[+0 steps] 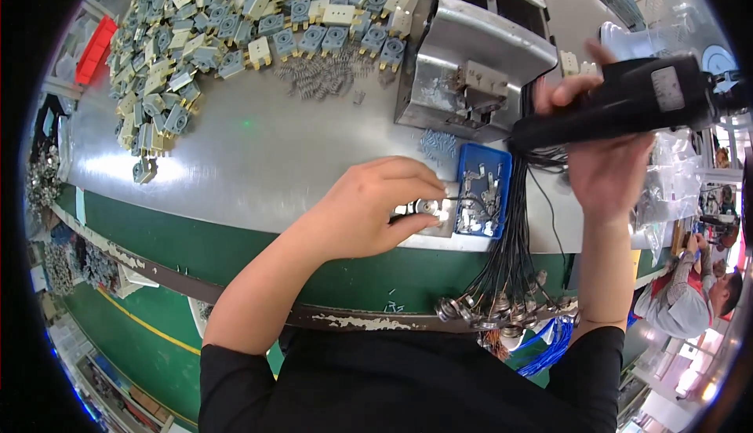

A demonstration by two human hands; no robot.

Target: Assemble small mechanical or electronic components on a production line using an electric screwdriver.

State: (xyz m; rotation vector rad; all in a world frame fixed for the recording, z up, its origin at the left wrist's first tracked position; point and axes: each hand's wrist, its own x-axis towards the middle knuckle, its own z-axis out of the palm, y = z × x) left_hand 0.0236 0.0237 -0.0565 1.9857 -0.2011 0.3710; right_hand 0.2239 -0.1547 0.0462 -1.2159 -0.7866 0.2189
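Between the thumb and fingers of my left hand [376,205] is a small shiny metal part [423,207], mostly covered by the fingers, at the table's front edge. A black wire seems to run from it toward the blue tray [507,174] just to the right, which holds small metal pieces. My right hand [608,170] is raised at the right, wrapped round a black power screwdriver [612,107] with a pale label. The tool lies roughly level, its cord end pointing right and its other end above the bundle of black wires [514,237].
A metal fixture [478,56] stands behind the tray, with small bluish screws [438,144] beside it. Grey and cream switch-like blocks [259,17] cover the far left, near loose springs [325,76]. Round metal ends of wires hang over the front edge. A person [686,296] sits far right.
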